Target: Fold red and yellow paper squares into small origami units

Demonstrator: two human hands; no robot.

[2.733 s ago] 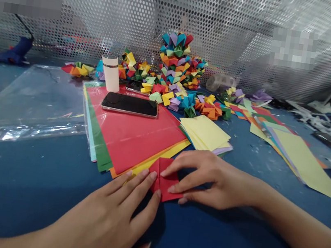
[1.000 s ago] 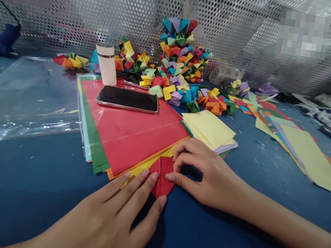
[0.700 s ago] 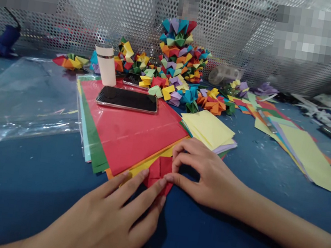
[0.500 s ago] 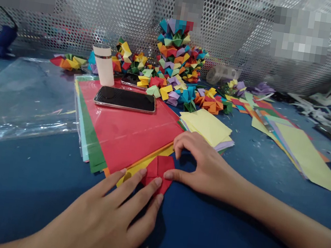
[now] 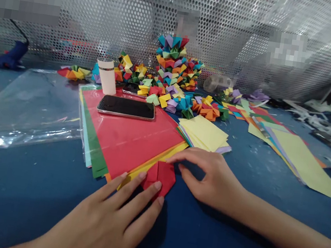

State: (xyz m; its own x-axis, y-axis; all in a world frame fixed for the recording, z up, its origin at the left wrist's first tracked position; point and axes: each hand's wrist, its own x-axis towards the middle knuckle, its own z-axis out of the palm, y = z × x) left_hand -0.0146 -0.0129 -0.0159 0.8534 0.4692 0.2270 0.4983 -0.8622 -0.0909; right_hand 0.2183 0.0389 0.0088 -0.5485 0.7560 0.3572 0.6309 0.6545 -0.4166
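Observation:
A small folded piece of red paper (image 5: 166, 177) lies on the blue table, against the near corner of a stack of coloured sheets. The fingers of my left hand (image 5: 108, 215) are stretched out and spread, their tips resting on the left and near part of the folded paper. My right hand (image 5: 207, 174) is at its right, index fingertip at the upper right edge, thumb a little apart from it. Between that thumb and index finger there is a gap. The underside of the red paper is hidden.
A phone (image 5: 127, 107) and a white cylinder (image 5: 106, 77) rest on the red top sheet (image 5: 138, 136). Behind stand colourful folded-paper pieces (image 5: 172, 75). Pale yellow squares (image 5: 204, 132) sit beyond my right hand, paper strips (image 5: 300, 156) farther right, clear plastic (image 5: 31, 108) at left.
My right thumb has come off the red paper, and the index finger has come down to its upper right edge. The left hand stays spread on it. The camera view has tilted slightly up.

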